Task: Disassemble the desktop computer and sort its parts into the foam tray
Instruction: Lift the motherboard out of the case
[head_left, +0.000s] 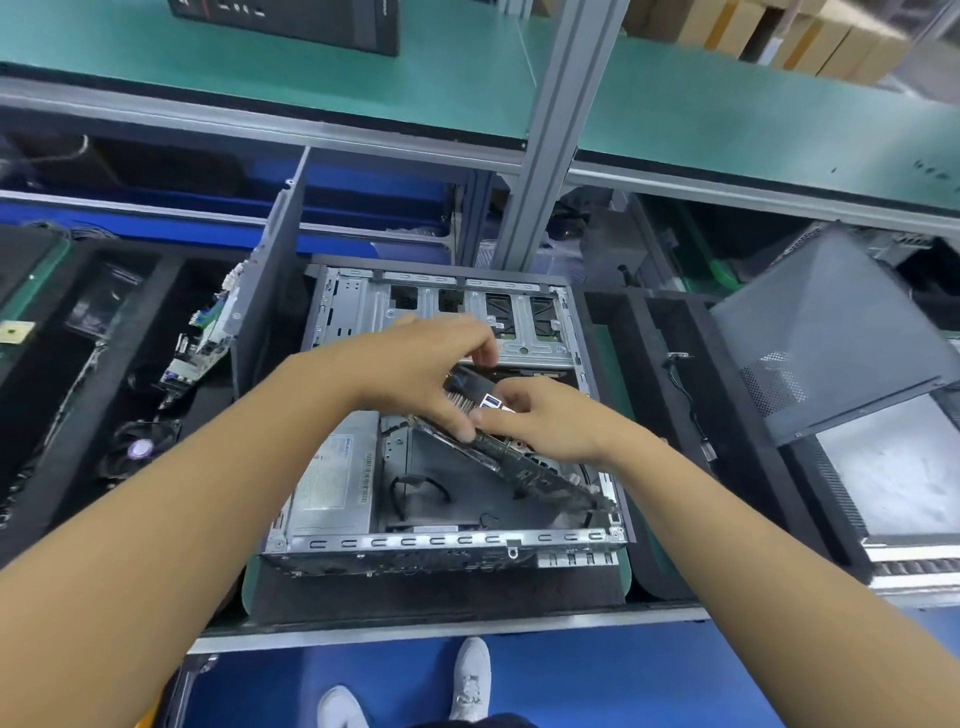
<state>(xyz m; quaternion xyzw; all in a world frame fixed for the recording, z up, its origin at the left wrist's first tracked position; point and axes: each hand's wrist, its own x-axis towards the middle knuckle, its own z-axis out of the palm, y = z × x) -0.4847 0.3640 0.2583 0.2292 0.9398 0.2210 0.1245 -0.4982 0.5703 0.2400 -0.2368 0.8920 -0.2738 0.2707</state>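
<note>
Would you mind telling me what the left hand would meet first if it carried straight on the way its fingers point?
Probably the right hand: the left hand points right, across the tilted circuit board both hold. Depth is unclear.

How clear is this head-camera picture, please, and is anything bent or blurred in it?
Head view: wide-angle lens bows the shelf rails and upright post; both hands, left hand and right hand, look slightly motion-soft over the tilted board; even overhead light, mild sheen on the case.
</note>
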